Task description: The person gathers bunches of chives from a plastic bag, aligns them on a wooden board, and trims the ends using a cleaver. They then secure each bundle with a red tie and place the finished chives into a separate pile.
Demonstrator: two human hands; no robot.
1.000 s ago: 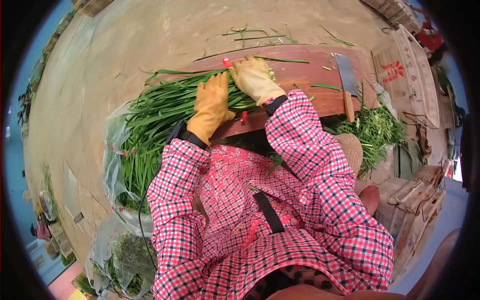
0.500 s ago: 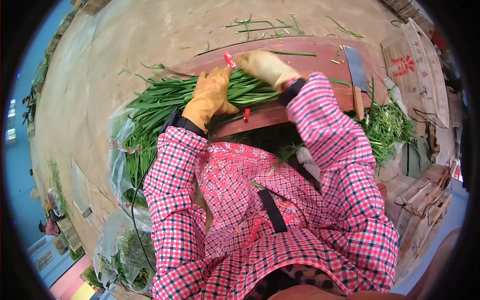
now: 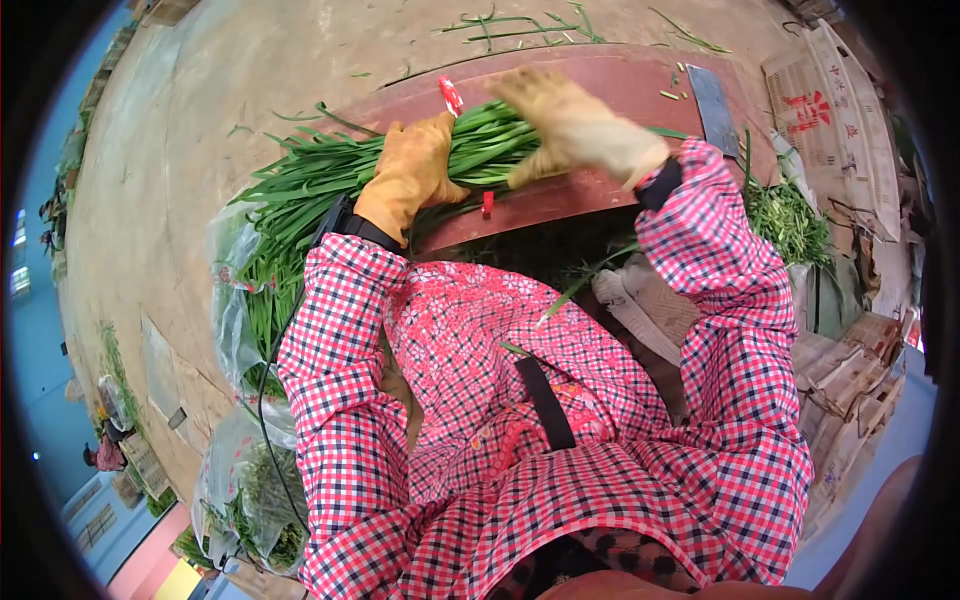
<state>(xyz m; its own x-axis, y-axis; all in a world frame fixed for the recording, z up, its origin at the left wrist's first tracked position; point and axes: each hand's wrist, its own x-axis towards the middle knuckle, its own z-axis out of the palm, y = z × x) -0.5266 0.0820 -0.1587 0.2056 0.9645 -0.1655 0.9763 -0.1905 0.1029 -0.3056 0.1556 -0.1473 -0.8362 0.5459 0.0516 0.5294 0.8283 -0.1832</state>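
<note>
A thick bunch of long green chives [image 3: 310,175] lies across the dark red board [image 3: 600,185], its leaves spilling off the left end. My left hand [image 3: 412,170], in a yellow work glove, wraps over the bunch from above. At the bunch's right end, my gloved right hand [image 3: 575,125] is slightly blurred, with fingers and thumb spread on either side of the stalks. A red-and-white strip [image 3: 450,97] sticks out beyond the far side of the bunch. A red end [image 3: 487,204] shows at the near side.
A cleaver [image 3: 712,108] lies at the board's right end, its handle hidden by my sleeve. Green trimmings [image 3: 785,225] are heaped beside it. Crates [image 3: 835,130] stand at right. Clear plastic bags [image 3: 235,300] are at left, and loose stalks [image 3: 520,30] lie on the floor beyond.
My right hand has moved right and its fingers have spread apart; before, they were curled near the red-and-white strip. The left hand stays on the bunch.
</note>
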